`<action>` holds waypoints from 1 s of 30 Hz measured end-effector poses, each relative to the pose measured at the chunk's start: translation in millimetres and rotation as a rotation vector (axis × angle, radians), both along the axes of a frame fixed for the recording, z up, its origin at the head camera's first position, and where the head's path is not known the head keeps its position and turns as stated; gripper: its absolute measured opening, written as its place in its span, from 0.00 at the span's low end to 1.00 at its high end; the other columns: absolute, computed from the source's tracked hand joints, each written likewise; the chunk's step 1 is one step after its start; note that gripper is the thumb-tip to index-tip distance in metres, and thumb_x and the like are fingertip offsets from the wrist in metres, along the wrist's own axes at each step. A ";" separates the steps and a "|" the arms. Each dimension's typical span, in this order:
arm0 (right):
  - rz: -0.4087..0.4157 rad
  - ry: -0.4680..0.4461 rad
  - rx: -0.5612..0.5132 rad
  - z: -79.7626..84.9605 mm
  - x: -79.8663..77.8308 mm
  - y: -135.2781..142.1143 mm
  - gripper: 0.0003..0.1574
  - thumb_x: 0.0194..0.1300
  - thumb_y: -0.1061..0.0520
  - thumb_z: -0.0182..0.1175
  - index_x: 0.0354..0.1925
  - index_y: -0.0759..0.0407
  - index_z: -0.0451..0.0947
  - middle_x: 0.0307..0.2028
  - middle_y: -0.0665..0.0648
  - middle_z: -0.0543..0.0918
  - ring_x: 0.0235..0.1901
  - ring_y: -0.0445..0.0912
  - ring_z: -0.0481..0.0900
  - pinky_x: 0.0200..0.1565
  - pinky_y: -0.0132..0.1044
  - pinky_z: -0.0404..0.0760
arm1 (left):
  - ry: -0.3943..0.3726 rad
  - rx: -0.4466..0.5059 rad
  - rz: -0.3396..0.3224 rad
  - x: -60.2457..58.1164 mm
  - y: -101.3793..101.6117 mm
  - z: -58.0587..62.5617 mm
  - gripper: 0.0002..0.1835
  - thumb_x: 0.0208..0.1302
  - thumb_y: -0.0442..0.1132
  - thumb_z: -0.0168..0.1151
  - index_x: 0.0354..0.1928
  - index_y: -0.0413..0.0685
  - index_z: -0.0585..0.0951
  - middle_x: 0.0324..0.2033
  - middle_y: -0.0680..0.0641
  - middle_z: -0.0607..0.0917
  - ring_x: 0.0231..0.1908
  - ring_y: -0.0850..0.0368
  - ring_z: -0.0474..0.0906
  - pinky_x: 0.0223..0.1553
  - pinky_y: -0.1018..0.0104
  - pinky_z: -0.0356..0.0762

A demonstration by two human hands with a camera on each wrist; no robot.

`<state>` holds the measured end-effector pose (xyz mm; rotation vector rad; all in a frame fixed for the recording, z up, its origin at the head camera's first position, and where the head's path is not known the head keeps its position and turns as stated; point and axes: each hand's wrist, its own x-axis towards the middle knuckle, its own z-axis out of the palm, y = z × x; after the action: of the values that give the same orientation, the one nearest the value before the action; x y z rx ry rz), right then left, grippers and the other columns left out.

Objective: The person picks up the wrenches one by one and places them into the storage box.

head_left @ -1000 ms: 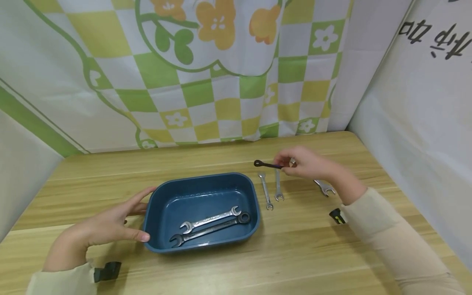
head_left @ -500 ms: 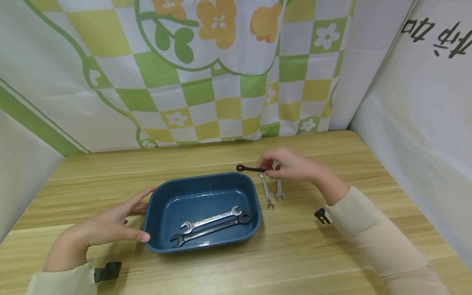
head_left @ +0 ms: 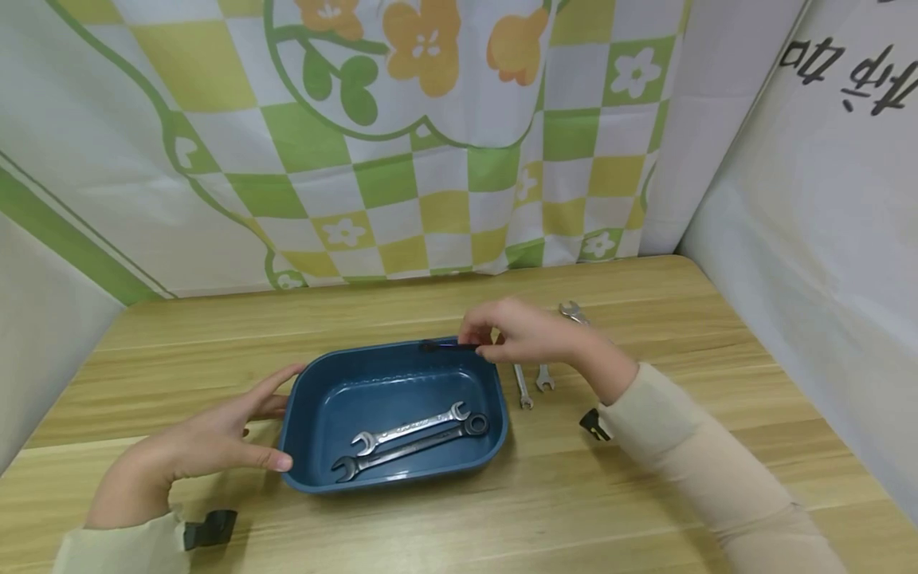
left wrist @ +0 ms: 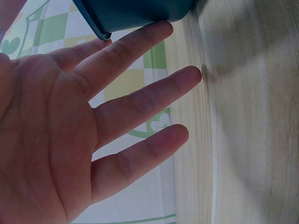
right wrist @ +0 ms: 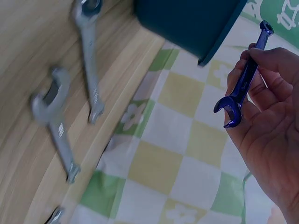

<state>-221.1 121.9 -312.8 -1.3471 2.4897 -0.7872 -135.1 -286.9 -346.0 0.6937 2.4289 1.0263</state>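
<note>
A: What does the right hand (head_left: 523, 331) have hold of, just right of the frame's centre?
B: A small, glossy dark-blue metal combination wrench (right wrist: 246, 78), pinched between thumb and curled fingers. The right wrist view shows its ring end pointing up and its forked end at the lower left.
A: And where is that wrench?
B: In the head view it overlaps the far right corner of the deep blue rectangular plastic bin (head_left: 373, 371), around the frame's centre. I can't tell if it touches the rim.
A: The left hand (head_left: 222, 434)?
B: Lower left of the frame, fingers spread and nearly straight, gripping nothing. The thumb touches the bin's near left rim, and a fingertip meets its side in the left wrist view.
A: What's inside the bin?
B: A shiny silver double-ended wrench (head_left: 411, 427), with a longer dark-grey steel wrench (head_left: 410, 450) beside it, nearer the bottom of the frame.
A: Anything on the pale wood-grain tabletop (head_left: 559, 494)?
B: Right of the bin, two slim silver wrenches (head_left: 522, 387), partly hidden by the right hand. Farther right and higher, another silver wrench (head_left: 571, 311) shows past the wrist.
</note>
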 end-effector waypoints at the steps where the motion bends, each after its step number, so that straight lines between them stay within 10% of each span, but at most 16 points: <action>1: 0.010 0.000 0.001 -0.5 0.3 -3.1 0.11 0.65 0.67 0.59 0.46 0.61 0.81 0.36 0.53 0.82 0.36 0.41 0.77 0.37 0.30 0.81 | 0.003 -0.001 0.000 0.0 0.1 0.0 0.60 0.57 0.39 0.73 0.80 0.60 0.39 0.63 0.31 0.76 0.60 0.27 0.72 0.40 0.25 0.71; 30: 0.141 -0.089 0.042 -32.7 10.8 -66.2 0.12 0.69 0.65 0.59 0.50 0.59 0.81 0.44 0.53 0.84 0.43 0.41 0.79 0.46 0.25 0.78 | -0.007 0.023 -0.007 -0.9 -2.1 -2.0 0.60 0.58 0.37 0.73 0.80 0.55 0.39 0.62 0.30 0.76 0.61 0.26 0.72 0.41 0.26 0.72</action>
<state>-210.3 55.7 -345.5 -1.4222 2.3022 -0.7432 -136.0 -289.1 -348.0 0.7044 2.4108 1.0539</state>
